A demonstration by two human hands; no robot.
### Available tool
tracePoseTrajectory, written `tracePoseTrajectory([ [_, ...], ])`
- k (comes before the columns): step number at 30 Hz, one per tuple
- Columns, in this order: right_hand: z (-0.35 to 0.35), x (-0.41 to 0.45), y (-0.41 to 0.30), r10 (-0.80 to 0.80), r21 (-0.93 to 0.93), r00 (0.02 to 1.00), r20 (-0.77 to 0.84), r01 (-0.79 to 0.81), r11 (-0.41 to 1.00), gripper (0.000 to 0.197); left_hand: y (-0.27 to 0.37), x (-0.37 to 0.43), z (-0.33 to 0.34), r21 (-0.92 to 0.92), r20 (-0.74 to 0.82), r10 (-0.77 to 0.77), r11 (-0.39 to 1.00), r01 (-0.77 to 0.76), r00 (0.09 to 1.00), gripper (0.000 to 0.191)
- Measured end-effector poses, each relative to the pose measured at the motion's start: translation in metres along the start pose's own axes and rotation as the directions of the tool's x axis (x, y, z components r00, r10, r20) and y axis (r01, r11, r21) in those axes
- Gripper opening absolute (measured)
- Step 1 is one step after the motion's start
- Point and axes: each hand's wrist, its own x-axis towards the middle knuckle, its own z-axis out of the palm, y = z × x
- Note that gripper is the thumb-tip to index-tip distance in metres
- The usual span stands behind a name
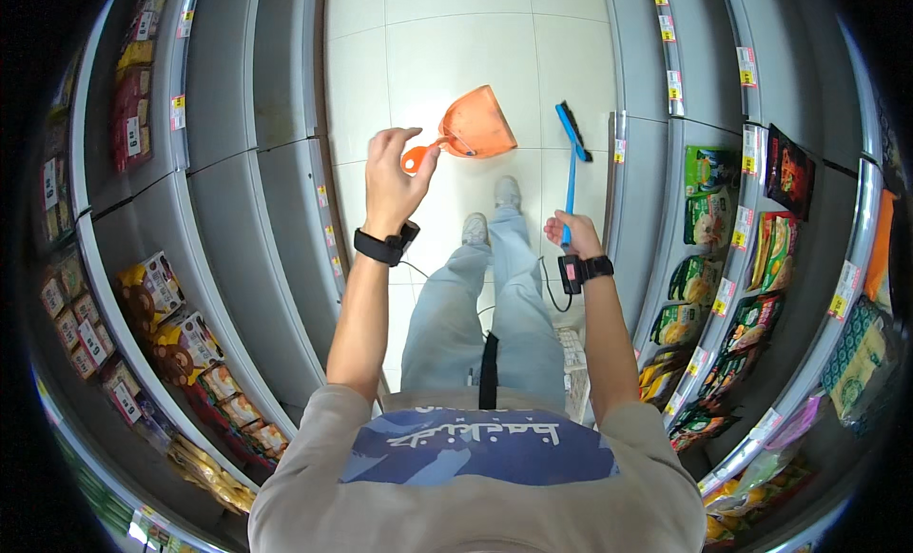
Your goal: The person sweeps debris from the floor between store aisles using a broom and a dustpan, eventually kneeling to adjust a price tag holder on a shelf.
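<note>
An orange dustpan [476, 121] sits on the tiled floor ahead of my feet, its mouth towards the right. Its handle, with a hole at the end, rises towards my left hand [394, 169]. The fingers and thumb of that hand are spread around the handle end; the thumb overlaps it, and contact is hard to judge. My right hand [576, 233] is closed around the upper end of a blue broom handle [571, 186]. The broom head [572, 131], blue with black bristles, is at floor level right of the dustpan.
Grey shelves [221, 218] with bagged and boxed goods line the left side. On the right, more shelves [645, 196] hold packaged food [712, 218] behind price tags. A pale container [576, 364] stands beside my right leg. Cables [551, 296] hang near my wrists.
</note>
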Motion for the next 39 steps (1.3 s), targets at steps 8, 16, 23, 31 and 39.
tracePoseTrajectory([
  [8,-0.012,0.053,-0.077,-0.157,-0.237,0.986,-0.057,0.139,0.961,0.015,-0.001,0.015,0.021,0.289,0.354,-0.168,0.955,0.063,0.92,0.02],
  [16,-0.057,0.091,-0.041,-0.301,-0.666,0.921,-0.245,0.066,0.743,0.032,0.019,0.022,0.024,0.552,0.307,-0.442,0.804,0.221,0.843,0.017],
  [23,-0.059,0.045,-0.022,-0.154,-0.769,0.954,-0.257,-0.106,0.631,0.03,0.03,0.005,0.02,0.516,0.205,-0.654,0.704,0.487,0.728,0.028],
  [31,-0.041,-0.003,-0.062,-0.084,-0.876,0.988,-0.126,-0.071,0.478,0.027,0.029,-0.006,0.026,0.473,0.164,-0.701,0.673,0.568,0.694,0.027],
  [39,-0.05,0.011,-0.078,-0.201,-0.775,0.979,-0.021,0.111,0.622,0.027,0.007,-0.037,-0.007,0.442,0.088,-0.802,0.563,0.698,0.591,0.029],
])
